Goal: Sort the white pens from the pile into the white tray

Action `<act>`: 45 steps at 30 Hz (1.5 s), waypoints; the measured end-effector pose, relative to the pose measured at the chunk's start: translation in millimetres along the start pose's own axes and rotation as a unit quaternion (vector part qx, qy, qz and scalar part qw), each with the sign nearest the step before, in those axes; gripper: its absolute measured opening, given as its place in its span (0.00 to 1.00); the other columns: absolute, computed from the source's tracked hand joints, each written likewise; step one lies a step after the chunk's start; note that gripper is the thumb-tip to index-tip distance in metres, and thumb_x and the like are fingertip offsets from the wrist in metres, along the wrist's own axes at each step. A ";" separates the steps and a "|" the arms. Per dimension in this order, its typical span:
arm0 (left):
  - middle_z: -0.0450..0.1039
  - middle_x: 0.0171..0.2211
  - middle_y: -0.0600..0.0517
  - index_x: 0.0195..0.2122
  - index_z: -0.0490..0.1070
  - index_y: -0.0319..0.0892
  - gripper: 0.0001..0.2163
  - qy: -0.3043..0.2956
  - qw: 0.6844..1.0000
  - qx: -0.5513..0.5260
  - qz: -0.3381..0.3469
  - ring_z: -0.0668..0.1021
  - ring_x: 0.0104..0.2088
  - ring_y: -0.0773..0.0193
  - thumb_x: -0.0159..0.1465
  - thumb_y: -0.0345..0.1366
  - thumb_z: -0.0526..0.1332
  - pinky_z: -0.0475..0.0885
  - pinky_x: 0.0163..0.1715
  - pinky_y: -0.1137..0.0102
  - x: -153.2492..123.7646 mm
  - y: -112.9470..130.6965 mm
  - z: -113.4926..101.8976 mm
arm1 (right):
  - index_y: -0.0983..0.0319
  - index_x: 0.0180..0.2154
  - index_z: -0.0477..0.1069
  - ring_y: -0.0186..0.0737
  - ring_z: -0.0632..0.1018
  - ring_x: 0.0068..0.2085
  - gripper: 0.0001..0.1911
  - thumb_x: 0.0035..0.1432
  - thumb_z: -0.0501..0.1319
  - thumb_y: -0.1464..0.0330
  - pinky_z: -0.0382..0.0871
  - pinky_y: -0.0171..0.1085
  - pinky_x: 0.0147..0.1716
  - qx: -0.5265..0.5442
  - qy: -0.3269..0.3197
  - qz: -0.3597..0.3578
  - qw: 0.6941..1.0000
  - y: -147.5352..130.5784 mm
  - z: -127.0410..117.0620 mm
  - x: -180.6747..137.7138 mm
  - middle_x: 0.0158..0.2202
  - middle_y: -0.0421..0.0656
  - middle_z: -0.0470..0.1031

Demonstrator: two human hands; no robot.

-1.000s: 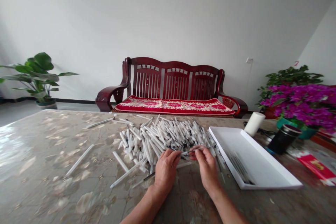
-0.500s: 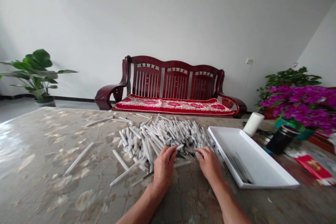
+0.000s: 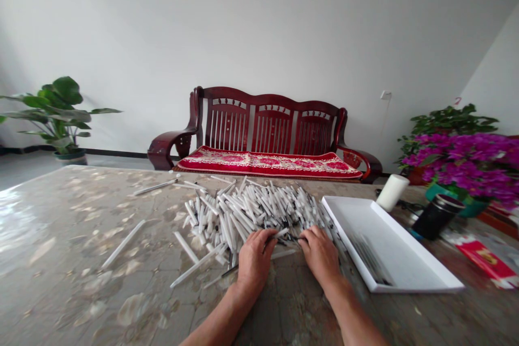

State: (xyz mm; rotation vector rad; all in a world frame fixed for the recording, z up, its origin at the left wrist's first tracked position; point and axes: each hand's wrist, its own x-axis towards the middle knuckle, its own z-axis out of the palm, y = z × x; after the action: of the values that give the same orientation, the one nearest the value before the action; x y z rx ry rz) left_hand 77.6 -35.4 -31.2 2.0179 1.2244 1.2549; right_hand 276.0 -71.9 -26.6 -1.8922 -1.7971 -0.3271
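Observation:
A heap of several white pen barrels and thin dark refills lies on the marbled table. My left hand rests at the near edge of the heap with its fingers curled, pinching a white barrel. My right hand sits beside it, fingers curled round a thin dark refill that points toward the left hand. The two hands are close together, fingertips almost meeting. A white tray lies just right of my right hand, with a few dark refills in it.
Loose white barrels lie scattered left of the heap. A white cylinder, a black cup, purple flowers and a red packet stand at the right. A wooden bench and a potted plant are behind the table.
Both hands dropped from a raised pinch down onto the heap, then drew together again. The camera tilted slightly.

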 end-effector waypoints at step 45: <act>0.81 0.34 0.51 0.41 0.82 0.49 0.10 -0.048 0.995 0.070 0.054 0.80 0.38 0.59 0.65 0.33 0.60 0.73 0.40 0.68 0.1 5.6 -6.4 | 0.57 0.34 0.78 0.41 0.81 0.35 0.08 0.59 0.60 0.65 0.76 0.35 0.37 0.368 0.065 0.026 0.927 -17.4 1.3 -3.8 0.32 0.43 0.82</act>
State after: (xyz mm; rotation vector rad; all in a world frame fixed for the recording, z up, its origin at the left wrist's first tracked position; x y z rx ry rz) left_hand 74.6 -38.5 -23.9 2.2455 1.2021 1.1332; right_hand 258.4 -74.6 -26.2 -1.3377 -1.4820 0.2219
